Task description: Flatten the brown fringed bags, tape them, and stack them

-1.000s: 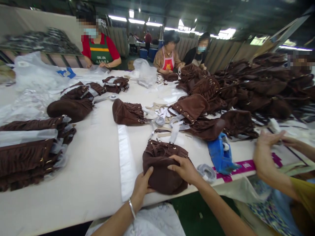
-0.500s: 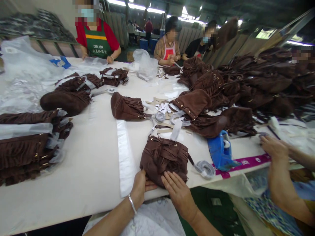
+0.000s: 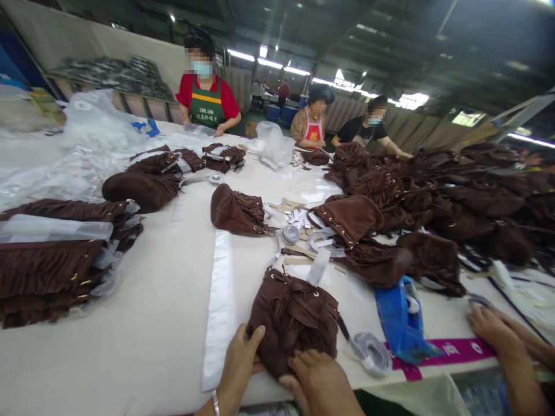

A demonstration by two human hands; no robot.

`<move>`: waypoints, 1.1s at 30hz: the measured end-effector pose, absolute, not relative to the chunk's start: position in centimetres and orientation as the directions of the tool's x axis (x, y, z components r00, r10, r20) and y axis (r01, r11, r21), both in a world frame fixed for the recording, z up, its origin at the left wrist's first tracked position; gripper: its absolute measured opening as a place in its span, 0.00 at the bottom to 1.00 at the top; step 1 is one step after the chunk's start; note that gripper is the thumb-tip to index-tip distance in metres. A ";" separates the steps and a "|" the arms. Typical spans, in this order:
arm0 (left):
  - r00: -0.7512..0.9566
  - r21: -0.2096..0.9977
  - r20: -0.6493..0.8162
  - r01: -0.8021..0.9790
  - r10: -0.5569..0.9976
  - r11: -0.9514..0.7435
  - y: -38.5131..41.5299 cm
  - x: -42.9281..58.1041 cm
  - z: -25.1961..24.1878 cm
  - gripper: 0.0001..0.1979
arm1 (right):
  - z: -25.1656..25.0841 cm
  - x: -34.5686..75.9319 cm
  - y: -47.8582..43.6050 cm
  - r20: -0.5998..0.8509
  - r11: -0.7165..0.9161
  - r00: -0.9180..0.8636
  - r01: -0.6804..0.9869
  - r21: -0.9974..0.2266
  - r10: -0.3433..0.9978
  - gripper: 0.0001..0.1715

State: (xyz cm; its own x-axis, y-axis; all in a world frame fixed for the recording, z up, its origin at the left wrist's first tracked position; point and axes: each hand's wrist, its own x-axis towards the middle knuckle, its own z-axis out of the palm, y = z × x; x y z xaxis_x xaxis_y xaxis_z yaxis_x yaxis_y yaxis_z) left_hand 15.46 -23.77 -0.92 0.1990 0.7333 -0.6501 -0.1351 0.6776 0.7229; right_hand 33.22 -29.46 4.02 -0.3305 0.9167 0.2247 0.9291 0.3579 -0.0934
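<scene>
In the head view, a dark brown fringed bag (image 3: pixel 299 315) is lying at the near edge of the pale table (image 3: pixel 169 323), its eyeleted top pointing away from the person and its rounded bottom resting between the two hands. The left hand (image 3: pixel 240 361) is grasping the bag's lower left side, the thumb lying along the edge and the fingers reaching underneath. The right hand (image 3: pixel 321 375) is touching the lower front, its fingers bending over the fringe near the bottom edge; whether it is gripping or only pressing, I cannot tell.

A wrapped, coiled strap (image 3: pixel 373 352) is lying just right of the bag, and beyond it a blue tape dispenser (image 3: pixel 403 320) is standing by a purple strip (image 3: pixel 459 351). A flat white strip (image 3: pixel 219 312) is stretching out to the left of the bag. Farther up the table, another brown bag (image 3: pixel 238 211) is lying on its side, well apart from both hands. At the right, a co-worker's hand (image 3: pixel 494 329) is resting near the table edge.
</scene>
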 end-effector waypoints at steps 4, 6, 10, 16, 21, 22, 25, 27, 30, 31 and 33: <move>0.145 0.781 -0.603 -0.090 0.784 0.618 -23.4 15.7 -1.9 0.23 | 6.9 31.1 -19.3 0.176 0.031 -0.011 0.993 -0.110 0.984 0.19; 0.113 0.802 -0.591 -0.026 0.799 0.597 -23.3 15.5 -2.1 0.22 | 5.8 29.9 -14.6 0.108 -0.109 0.110 0.994 -0.015 0.988 0.24; 0.043 0.857 -0.504 0.149 0.863 0.493 -22.9 14.9 -2.1 0.19 | 1.9 28.7 -10.6 0.062 -0.141 0.140 0.990 0.012 0.988 0.29; 0.006 0.836 -0.547 0.066 0.837 0.545 -22.1 15.2 -2.7 0.16 | -0.9 30.4 -10.4 0.082 -0.124 0.125 0.992 -0.017 0.989 0.32; 0.084 0.774 -0.629 -0.027 0.773 0.633 -21.0 16.2 -2.3 0.15 | -1.1 30.9 -9.0 0.116 -0.107 0.110 0.994 -0.032 0.987 0.30; 0.102 0.771 -0.630 -0.036 0.770 0.636 -20.9 16.3 -2.1 0.14 | -0.5 30.8 -9.0 0.126 -0.089 0.093 0.995 -0.033 0.988 0.29; 0.149 0.757 -0.636 -0.072 0.757 0.650 -20.8 16.2 -1.4 0.15 | 2.6 30.0 -11.1 0.181 0.011 -0.003 0.999 -0.042 0.983 0.23; 0.167 0.748 -0.638 -0.098 0.751 0.657 -20.9 16.0 -1.2 0.16 | 4.4 29.7 -14.5 0.243 0.153 -0.131 0.986 -0.072 0.961 0.23; 0.171 0.741 -0.639 -0.125 0.750 0.659 -21.2 15.8 -1.2 0.18 | 4.4 29.9 -21.1 0.261 0.271 -0.232 0.955 -0.122 0.937 0.28; 0.166 0.741 -0.640 -0.126 0.750 0.660 -21.3 15.8 -1.2 0.18 | 3.6 30.0 -23.2 0.257 0.251 -0.213 0.960 -0.126 0.943 0.30; 0.153 0.739 -0.648 -0.116 0.747 0.664 -21.4 16.0 -1.3 0.17 | 1.4 30.1 -26.3 0.239 0.185 -0.148 0.973 -0.140 0.960 0.31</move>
